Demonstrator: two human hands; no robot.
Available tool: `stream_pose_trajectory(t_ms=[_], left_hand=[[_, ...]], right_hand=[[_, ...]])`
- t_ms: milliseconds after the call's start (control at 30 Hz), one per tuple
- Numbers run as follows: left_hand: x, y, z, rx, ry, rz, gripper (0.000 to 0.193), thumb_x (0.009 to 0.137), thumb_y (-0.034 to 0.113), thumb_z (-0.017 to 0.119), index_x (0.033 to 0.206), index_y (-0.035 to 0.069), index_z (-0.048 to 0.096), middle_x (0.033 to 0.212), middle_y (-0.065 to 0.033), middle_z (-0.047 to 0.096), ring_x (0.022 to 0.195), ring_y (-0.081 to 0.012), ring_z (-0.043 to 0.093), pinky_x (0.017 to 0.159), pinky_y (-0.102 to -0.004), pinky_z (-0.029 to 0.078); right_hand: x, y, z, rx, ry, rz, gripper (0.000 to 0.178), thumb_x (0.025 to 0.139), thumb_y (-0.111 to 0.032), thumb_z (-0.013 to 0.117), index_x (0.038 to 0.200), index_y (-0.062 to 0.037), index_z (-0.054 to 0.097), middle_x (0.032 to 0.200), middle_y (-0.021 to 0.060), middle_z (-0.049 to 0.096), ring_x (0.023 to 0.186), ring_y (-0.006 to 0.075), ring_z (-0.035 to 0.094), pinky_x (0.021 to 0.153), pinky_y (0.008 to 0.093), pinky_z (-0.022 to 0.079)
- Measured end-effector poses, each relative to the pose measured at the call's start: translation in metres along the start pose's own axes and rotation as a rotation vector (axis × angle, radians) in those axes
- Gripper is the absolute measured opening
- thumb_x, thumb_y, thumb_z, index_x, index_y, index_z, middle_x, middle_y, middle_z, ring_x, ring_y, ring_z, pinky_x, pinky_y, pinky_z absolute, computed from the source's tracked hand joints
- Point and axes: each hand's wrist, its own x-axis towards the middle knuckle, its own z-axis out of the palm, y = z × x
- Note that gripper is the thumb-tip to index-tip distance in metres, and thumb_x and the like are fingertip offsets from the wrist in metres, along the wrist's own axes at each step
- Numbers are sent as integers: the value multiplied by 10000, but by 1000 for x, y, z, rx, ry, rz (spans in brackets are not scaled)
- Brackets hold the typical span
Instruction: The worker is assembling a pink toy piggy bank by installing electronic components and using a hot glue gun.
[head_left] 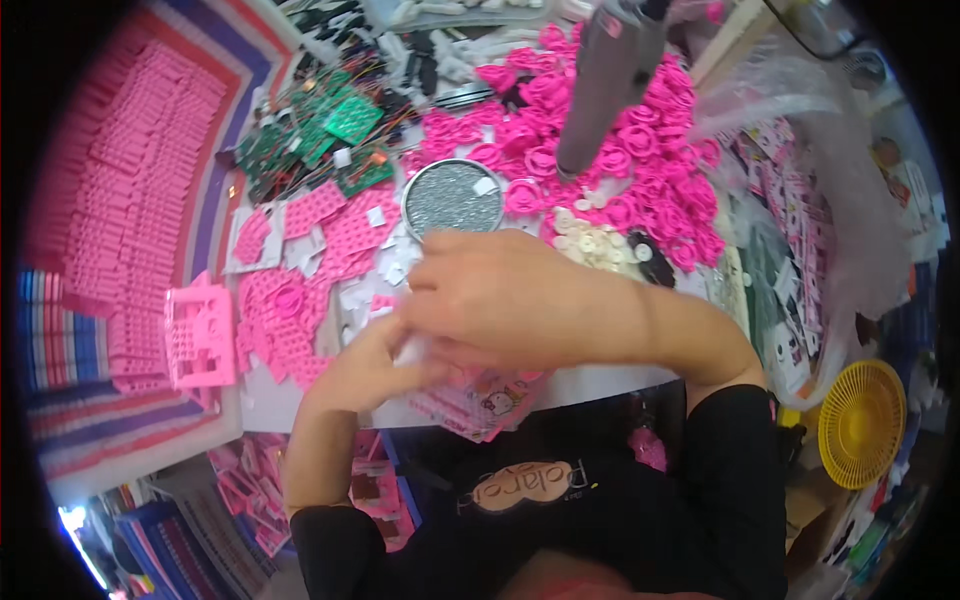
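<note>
My right hand [480, 300] reaches across the middle of the table, its fingers curled in just below a round tin [408, 205] of small grey metal pieces. Whatever those fingers pinch is hidden behind the hand. Close against it is my left hand [365, 375], with the thumb stretched toward the right hand; its fingers are partly covered and smeared by motion. Beneath both hands, at the table's near edge, lies a pink panel [475, 412] with a printed cartoon figure. Small white square pieces [395, 262] are scattered between the tin and my left hand.
An electric screwdriver [605, 90] hangs over a heap of pink rose-shaped parts [640, 150]. White round parts [595, 245] lie beside it. Green circuit boards [352, 120], pink perforated plates [280, 320], a pink frame [200, 340] and stacked pink parts [140, 180] fill the left. A yellow basket [862, 425] stands right.
</note>
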Motion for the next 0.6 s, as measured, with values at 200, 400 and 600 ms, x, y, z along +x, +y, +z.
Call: stream_pose_trajectory(t_ms=[200,400,600], left_hand=[[-67,-41,-4,-588,513,223,542,956,185,641,1426,3,443,1297,-122,592,1160,-206,608,979,-356,494],[-53,-71,44,58,950,164,528,971,154,536,1441,-48,409,1425,-187,436,1299,-290,475,1077,-417,394],[-36,-70,62,222,1088,235,734,911,142,610,1507,-107,261,1496,-276,350,1385,-390,371,1162,-468,257]], right_hand=[[-18,-16,78,236,812,194,724,838,-183,778,1458,-38,433,1310,133,589,1166,252,578,965,359,478],[-12,-14,146,1531,553,415,646,922,-134,703,1456,-5,364,1323,94,566,1217,170,540,1019,362,467],[-17,-22,144,1325,692,354,569,939,-149,677,1409,-1,391,1236,89,568,1126,150,545,975,328,453]])
